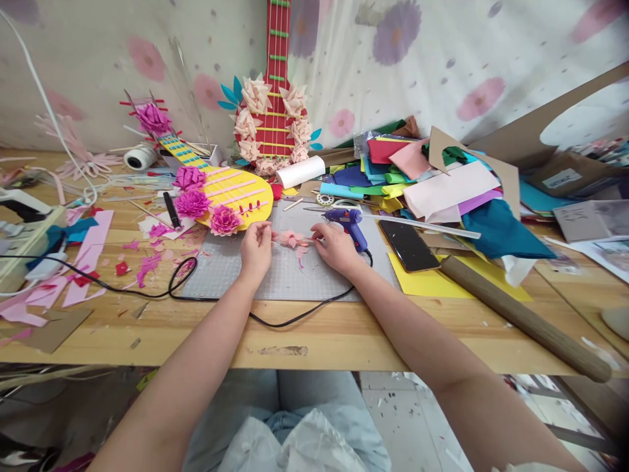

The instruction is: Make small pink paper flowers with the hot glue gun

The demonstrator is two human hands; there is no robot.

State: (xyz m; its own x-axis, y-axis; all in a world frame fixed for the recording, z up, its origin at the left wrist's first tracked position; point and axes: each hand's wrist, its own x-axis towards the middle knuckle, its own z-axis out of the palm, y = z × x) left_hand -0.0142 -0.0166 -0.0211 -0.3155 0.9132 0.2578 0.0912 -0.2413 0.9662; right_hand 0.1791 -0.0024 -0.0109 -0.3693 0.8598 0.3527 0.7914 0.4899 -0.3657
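Note:
On the grey cutting mat (221, 272), a pale pink paper flower (293, 240) lies between my two hands. My left hand (257, 250) is at its left, thumb and fingertips pressed together; whatever they hold is too small to make out. To the right of the flower, my right hand (337, 248) rests low over the mat, its bent fingers somewhat apart and close to the petals. A purple glue gun (348, 223) lies just behind my right hand. The yellow paper guitar (236, 190) with magenta flowers sits beyond my left hand.
A red paper guitar (275, 124) leans at the back. Coloured paper (449, 190) is heaped at right, near a phone (410, 246) and a wooden rod (525, 318). The black cord (289, 323) loops across the mat and table front. Pink scraps (147, 267) litter the left.

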